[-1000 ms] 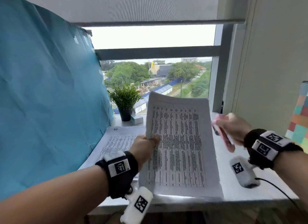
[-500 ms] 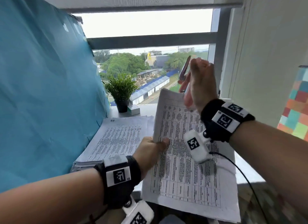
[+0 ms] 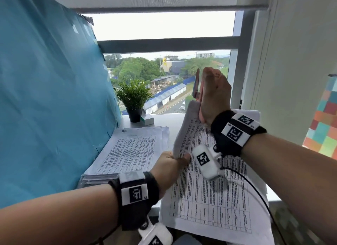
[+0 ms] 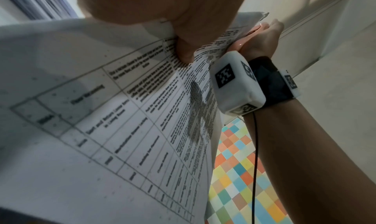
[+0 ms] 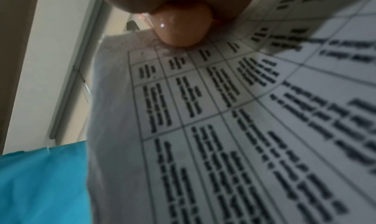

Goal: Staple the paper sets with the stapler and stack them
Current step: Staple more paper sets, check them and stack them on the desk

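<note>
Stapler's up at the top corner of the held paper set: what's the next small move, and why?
Probably squeeze the stapler shut. The right hand grips it at the top corner of the paper set, which the left hand pinches by its edge.

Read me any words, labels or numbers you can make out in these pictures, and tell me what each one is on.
"Sort and Return": seemingly a row heading on the held paper set; the rest of its table is blurred.
"L5": apparently, small print on the left wristband.
Paper stack: print too small to read.
The wristband squares are coded patterns, not words.
</note>
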